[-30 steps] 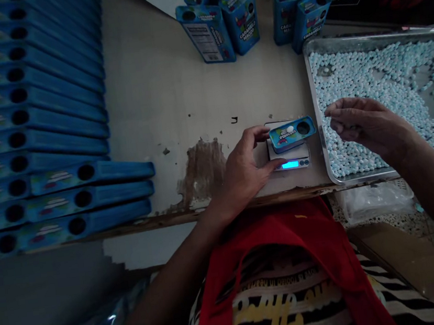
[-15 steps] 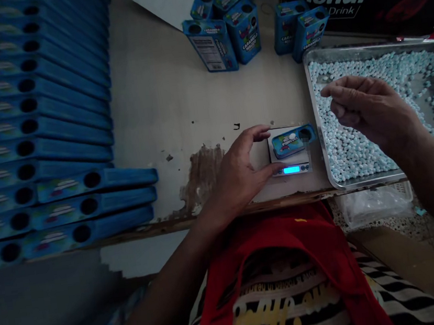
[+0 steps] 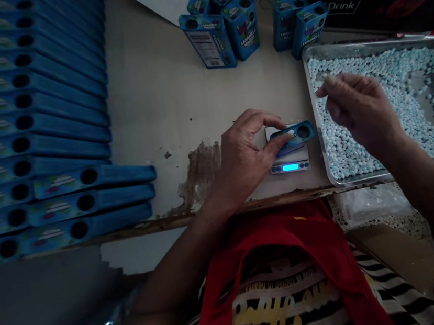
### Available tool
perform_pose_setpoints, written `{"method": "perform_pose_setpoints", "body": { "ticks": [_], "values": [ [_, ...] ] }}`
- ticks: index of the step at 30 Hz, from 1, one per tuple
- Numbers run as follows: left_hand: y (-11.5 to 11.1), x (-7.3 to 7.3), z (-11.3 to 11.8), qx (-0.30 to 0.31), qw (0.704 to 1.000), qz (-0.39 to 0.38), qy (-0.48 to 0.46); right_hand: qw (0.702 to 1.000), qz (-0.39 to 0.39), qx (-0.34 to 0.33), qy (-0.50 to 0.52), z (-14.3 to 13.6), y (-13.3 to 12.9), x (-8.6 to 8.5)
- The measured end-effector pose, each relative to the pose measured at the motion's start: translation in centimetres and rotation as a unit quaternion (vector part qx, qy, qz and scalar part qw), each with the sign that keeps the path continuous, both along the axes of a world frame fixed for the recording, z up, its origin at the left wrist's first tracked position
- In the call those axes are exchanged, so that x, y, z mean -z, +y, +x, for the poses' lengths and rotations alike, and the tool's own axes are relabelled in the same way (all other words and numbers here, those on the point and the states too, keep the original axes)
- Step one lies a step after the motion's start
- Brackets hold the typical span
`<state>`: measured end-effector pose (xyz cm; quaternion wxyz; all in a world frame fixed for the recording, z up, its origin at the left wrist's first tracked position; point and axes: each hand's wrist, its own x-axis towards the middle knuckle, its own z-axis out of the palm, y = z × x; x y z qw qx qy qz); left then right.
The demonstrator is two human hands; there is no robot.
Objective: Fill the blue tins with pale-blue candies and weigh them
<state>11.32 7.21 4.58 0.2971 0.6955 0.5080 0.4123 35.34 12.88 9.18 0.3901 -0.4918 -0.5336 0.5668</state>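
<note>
Blue tin pinched at the scale, right hand over the candy tray

Your blue tin (image 3: 294,142) sits right of centre in the frame, over the small scale (image 3: 303,156). Slim body, rounded ends, glossy blue; narrow top face towards the camera, slanting a little upward to the right. Round dark spot at the top's right end, same as on the other tins. Your thumb covers most of the top's left part, so the label there is hidden. Right end pokes past the scale's edge; can't tell if the tin rests fully on the plate or is slightly raised.

Your left hand (image 3: 245,151) has its grip pinching the tin: thumb across the top, forefinger at the far side. Scale display glows blue below it, digits unreadable.

Your right hand (image 3: 360,108) hangs over the left half of the metal tray (image 3: 317,124), fingers curled, grip pressed together at the tips. Can't tell if a candy is between them. Tray carries loose small candies (image 3: 353,159), white and pale blue, thinner towards the right.

Stacked tins (image 3: 68,107) fill the left of the tabletop (image 3: 147,113); more standing tins (image 3: 244,30) at upper centre. Black printed carton (image 3: 375,3), upper right, behind the tray.
</note>
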Motion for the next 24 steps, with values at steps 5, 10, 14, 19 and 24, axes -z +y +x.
{"method": "perform_pose_setpoints", "body": {
  "ticks": [5,10,14,19,24],
  "values": [
    [0.8,0.0,0.3,0.014,0.999,-0.018,0.029,0.990,-0.124,0.040,0.059,3.3,1.2,1.0],
    [1.0,-0.1,0.6,0.013,0.999,-0.024,0.027,0.968,-0.208,0.058,0.131,4.6,0.9,2.6],
    [1.5,0.3,1.7,0.028,0.999,-0.003,0.016,0.970,-0.213,0.056,0.101,4.8,1.0,2.6],
    [2.2,1.3,3.0,0.035,0.998,0.050,0.025,0.979,-0.179,0.032,0.094,4.5,2.7,2.0],
    [2.2,2.4,2.9,0.117,0.991,0.036,0.044,0.992,-0.089,-0.022,0.084,0.9,8.4,3.0]
  ]
}}
